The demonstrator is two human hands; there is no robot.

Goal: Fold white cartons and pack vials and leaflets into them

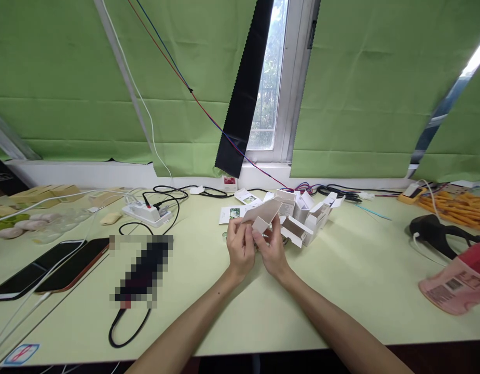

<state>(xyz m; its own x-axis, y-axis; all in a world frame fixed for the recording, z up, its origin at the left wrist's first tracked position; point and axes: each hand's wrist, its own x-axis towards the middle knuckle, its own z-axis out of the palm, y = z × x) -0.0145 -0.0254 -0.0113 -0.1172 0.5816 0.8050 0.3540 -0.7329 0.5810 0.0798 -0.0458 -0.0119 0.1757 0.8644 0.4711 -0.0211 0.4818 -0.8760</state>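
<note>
Between my two hands, above the middle of the table, is a small white cardboard box (264,209) with flaps standing open. My left hand (241,250) grips its left side, fingers curled round the card. On the other side my right hand (274,252) closes on it, with the thumb near a small flap. Just beyond and to the right stand several open white boxes (302,221) in a loose cluster. Flat printed cartons with a flower picture (232,214) lie behind my left hand. The inside of the held box is mostly hidden.
To the left are a power strip (148,214) with cables, a phone (74,265) and a blurred-out dark item (144,270). At right lie a pink packet (457,280), a black strap-like object (434,234), and orange sticks (457,210). Cables run along the wall.
</note>
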